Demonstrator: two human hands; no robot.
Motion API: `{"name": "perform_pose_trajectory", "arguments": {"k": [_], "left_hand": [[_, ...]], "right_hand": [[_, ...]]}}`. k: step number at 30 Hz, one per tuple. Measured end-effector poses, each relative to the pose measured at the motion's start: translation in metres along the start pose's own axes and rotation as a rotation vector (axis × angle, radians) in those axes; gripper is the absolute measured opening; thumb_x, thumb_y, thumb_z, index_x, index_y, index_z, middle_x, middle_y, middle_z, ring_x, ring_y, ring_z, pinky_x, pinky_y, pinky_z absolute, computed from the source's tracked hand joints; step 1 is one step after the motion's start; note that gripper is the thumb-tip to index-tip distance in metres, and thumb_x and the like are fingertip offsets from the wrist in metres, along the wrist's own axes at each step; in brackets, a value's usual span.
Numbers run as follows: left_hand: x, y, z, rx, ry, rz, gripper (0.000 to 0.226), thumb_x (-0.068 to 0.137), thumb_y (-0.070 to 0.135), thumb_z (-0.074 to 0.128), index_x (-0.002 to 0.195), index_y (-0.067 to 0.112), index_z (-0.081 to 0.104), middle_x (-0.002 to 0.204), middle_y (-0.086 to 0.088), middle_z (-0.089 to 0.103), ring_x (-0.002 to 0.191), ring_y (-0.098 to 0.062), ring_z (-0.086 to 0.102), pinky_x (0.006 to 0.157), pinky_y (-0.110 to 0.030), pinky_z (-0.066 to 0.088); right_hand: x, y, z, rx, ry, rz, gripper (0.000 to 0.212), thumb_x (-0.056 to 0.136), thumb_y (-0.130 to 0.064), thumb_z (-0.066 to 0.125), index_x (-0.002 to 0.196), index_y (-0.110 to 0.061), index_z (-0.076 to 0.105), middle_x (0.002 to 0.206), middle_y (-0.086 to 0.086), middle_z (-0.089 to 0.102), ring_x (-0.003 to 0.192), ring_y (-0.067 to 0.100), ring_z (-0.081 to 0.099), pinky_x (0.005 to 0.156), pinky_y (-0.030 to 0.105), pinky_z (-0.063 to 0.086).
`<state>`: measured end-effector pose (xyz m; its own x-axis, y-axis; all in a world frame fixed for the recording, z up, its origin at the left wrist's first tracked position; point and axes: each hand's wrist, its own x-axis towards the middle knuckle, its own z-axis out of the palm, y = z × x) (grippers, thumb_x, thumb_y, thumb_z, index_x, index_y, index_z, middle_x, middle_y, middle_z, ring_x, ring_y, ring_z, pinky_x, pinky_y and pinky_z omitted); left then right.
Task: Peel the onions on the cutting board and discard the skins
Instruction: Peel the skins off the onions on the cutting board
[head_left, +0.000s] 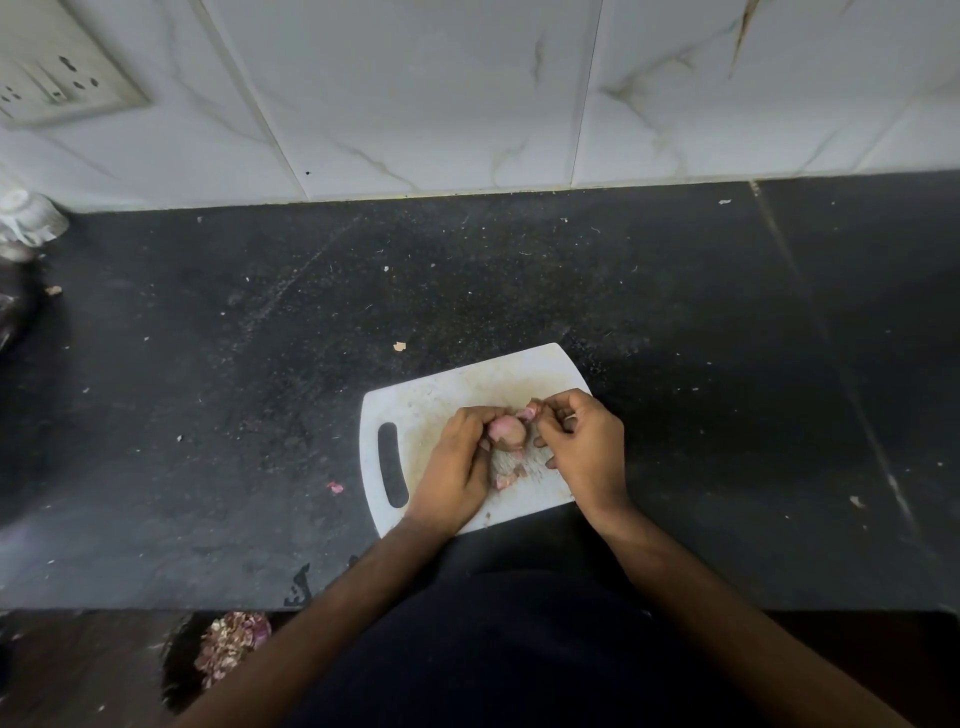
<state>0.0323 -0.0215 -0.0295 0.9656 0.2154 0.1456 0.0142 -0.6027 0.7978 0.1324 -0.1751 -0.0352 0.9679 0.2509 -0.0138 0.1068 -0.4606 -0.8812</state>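
Item: onion (506, 431), over cutting board (415, 405), gripped in my left hand (457, 457). Right hand (584, 441) pinches skin flap (527, 413). Likely light, firm, slick; skin brittle, so take it at loose edge. Scraps (506, 479) on board below.

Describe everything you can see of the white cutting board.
The cutting board is a white, plastic-looking slab with rounded corners and a slot handle cut near its left edge. It lies flat, turned slightly, on the dark countertop near the front edge. Its surface looks stained and scuffed brownish in the middle. Pinkish onion skin scraps lie on it. Above it the left hand holds a small pink onion, while the right hand pinches a piece of skin. Both hands cover part of its near side.
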Motion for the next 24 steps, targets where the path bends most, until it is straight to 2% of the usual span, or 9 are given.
{"name": "perform_pose_trajectory", "arguments": {"k": [3, 4, 6, 8, 9, 11, 13, 19, 24], "left_hand": [[-0.001, 0.002, -0.001, -0.012, -0.019, 0.012, 0.039, 0.096, 0.008, 0.054, 0.134, 0.017, 0.054, 0.127, 0.004, 0.058, 0.119, -0.01, 0.054, 0.104, -0.023, 0.041], [-0.001, 0.002, -0.001, -0.006, -0.023, 0.01, 0.038, 0.098, 0.011, 0.058, 0.135, 0.017, 0.054, 0.127, 0.005, 0.058, 0.119, -0.01, 0.053, 0.103, -0.021, 0.041], [0.0, 0.001, 0.001, 0.002, -0.015, -0.025, 0.039, 0.098, 0.016, 0.064, 0.135, 0.018, 0.053, 0.125, 0.005, 0.058, 0.116, -0.009, 0.054, 0.1, -0.021, 0.043], [0.0, -0.001, 0.003, -0.002, 0.002, -0.048, 0.038, 0.097, 0.016, 0.065, 0.134, 0.018, 0.054, 0.122, 0.005, 0.059, 0.113, -0.01, 0.055, 0.097, -0.022, 0.045], [0.0, -0.002, 0.003, -0.001, 0.009, -0.046, 0.038, 0.097, 0.014, 0.065, 0.134, 0.018, 0.055, 0.121, 0.005, 0.06, 0.112, -0.01, 0.056, 0.097, -0.022, 0.045], [-0.001, -0.002, 0.003, 0.014, 0.02, -0.028, 0.038, 0.097, 0.012, 0.065, 0.134, 0.017, 0.056, 0.119, 0.005, 0.059, 0.111, -0.01, 0.055, 0.096, -0.023, 0.045], [-0.003, -0.002, 0.004, 0.022, 0.036, -0.033, 0.037, 0.097, 0.013, 0.065, 0.133, 0.016, 0.057, 0.118, 0.004, 0.057, 0.111, -0.011, 0.055, 0.096, -0.024, 0.046], [-0.004, -0.001, 0.005, -0.011, 0.093, -0.079, 0.028, 0.094, 0.023, 0.072, 0.116, 0.025, 0.056, 0.109, 0.008, 0.056, 0.103, -0.011, 0.054, 0.089, -0.023, 0.045], [-0.005, 0.001, 0.005, 0.017, 0.024, -0.053, 0.034, 0.1, 0.022, 0.063, 0.133, 0.026, 0.052, 0.125, 0.016, 0.055, 0.116, -0.004, 0.05, 0.1, -0.021, 0.043]], "right_hand": [[-0.002, 0.002, 0.001, -0.11, 0.001, -0.137, 0.021, 0.091, -0.011, 0.071, 0.111, -0.017, 0.07, 0.104, -0.007, 0.069, 0.088, 0.006, 0.067, 0.075, 0.033, 0.061], [-0.004, 0.001, 0.001, -0.132, -0.004, -0.179, 0.029, 0.093, -0.009, 0.066, 0.12, -0.018, 0.068, 0.113, -0.007, 0.067, 0.095, 0.003, 0.064, 0.084, 0.029, 0.058], [-0.01, -0.004, -0.001, -0.134, -0.018, -0.252, 0.042, 0.095, -0.004, 0.054, 0.132, -0.021, 0.063, 0.123, -0.007, 0.058, 0.106, 0.002, 0.059, 0.09, 0.02, 0.053], [-0.016, -0.007, -0.004, -0.12, -0.034, -0.332, 0.045, 0.095, -0.005, 0.048, 0.133, -0.024, 0.062, 0.124, -0.006, 0.052, 0.108, 0.002, 0.056, 0.087, 0.017, 0.051], [-0.019, -0.006, -0.004, -0.118, -0.049, -0.368, 0.039, 0.097, -0.009, 0.049, 0.13, -0.023, 0.062, 0.122, -0.006, 0.051, 0.104, 0.002, 0.056, 0.084, 0.019, 0.053], [-0.021, -0.004, -0.003, -0.148, -0.104, -0.41, 0.02, 0.101, -0.022, 0.057, 0.12, -0.022, 0.062, 0.114, -0.009, 0.054, 0.093, 0.004, 0.06, 0.074, 0.029, 0.058], [-0.019, -0.002, -0.001, -0.17, -0.151, -0.405, 0.016, 0.098, -0.032, 0.064, 0.112, -0.024, 0.063, 0.107, -0.015, 0.059, 0.088, 0.005, 0.064, 0.07, 0.035, 0.059], [-0.013, 0.001, -0.001, -0.071, -0.148, -0.427, 0.015, 0.095, -0.016, 0.071, 0.109, -0.015, 0.076, 0.1, -0.008, 0.069, 0.091, 0.005, 0.068, 0.08, 0.028, 0.058], [-0.014, 0.005, -0.004, -0.045, -0.134, -0.459, 0.023, 0.091, -0.012, 0.077, 0.113, -0.011, 0.078, 0.101, -0.005, 0.073, 0.093, 0.003, 0.07, 0.083, 0.025, 0.059]]}}
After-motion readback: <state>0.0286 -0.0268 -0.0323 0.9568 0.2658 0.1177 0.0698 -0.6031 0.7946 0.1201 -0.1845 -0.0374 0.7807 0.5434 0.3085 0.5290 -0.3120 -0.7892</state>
